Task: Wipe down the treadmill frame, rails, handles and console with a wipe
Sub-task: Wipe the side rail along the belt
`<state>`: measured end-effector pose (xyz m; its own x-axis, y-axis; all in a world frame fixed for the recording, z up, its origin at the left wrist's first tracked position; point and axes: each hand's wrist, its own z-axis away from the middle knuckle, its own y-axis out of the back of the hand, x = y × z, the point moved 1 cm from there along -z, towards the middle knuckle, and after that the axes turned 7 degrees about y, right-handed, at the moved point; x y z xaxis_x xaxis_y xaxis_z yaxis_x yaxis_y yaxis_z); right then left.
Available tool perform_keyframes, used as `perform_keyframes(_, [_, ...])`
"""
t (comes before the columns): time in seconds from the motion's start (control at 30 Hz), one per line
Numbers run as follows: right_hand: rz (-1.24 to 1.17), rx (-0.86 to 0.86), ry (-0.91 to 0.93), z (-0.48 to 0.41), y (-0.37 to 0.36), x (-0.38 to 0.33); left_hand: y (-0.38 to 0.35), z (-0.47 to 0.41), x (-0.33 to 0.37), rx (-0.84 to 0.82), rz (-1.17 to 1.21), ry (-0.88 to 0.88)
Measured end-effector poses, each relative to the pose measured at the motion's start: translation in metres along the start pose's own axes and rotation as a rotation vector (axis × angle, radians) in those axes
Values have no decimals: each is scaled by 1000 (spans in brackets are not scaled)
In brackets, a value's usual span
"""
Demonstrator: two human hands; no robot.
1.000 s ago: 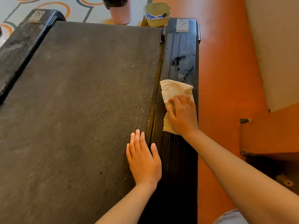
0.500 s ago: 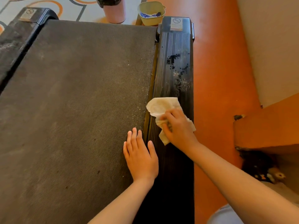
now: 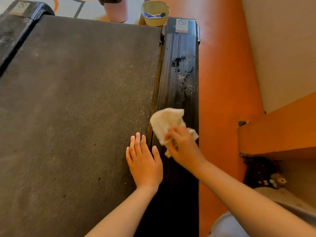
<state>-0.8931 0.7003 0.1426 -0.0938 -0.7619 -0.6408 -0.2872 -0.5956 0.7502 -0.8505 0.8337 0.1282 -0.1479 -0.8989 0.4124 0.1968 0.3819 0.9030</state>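
The right hand [image 3: 183,147] pinches the crumpled white wipe [image 3: 165,122] in curled fingers on the black ribbed side rail [image 3: 179,48]; the left hand [image 3: 145,163] lies flat, fingers straight, on the dark grey treadmill belt [image 3: 77,100]. Bunched like this, the wipe may skim the ribs, leaving the speckled grime [image 3: 186,81] farther up, or flick grit onto the belt.

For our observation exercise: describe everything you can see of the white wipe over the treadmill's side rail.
The wipe is white, soft-looking cloth or paper, crumpled into a loose bunch. The right hand grips its near part. The free end bulges out beyond the hand, and a small corner sticks out at the hand's right. It sits over the black ribbed side rail, beside the running belt, short of the speckled dirty patch on the rail.
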Motion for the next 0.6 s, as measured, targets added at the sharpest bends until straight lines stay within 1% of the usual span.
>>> perform_keyframes(0.07, [-29, -62, 65, 27, -2, -11, 0, 0, 0, -1, -4, 3])
perform_keyframes(0.13, [-35, -78, 82, 20, -2, -5, 1, 0, 0, -4, -8, 1])
perform_keyframes(0.27, [43, 85, -54, -30, 6, 21, 2, 1, 1, -1, -6, 6])
perform_keyframes(0.3, [66, 96, -68, -30, 7, 21, 2, 1, 1, 1, -6, 5])
perform_keyframes(0.37, [69, 51, -58, -8, 8, 12, 2, 0, 0, -10, -8, 3])
perform_keyframes(0.5, [-21, -87, 12, 64, 7, -14, 2, -1, 1, -20, -3, -2])
perform_keyframes(0.57, [-41, -108, 31, 64, 6, -11, 3, 0, 1, -23, -13, 2])
perform_keyframes(0.6, [-39, -90, 18, 53, 6, -6, 2, 0, 0, -27, -15, 3])
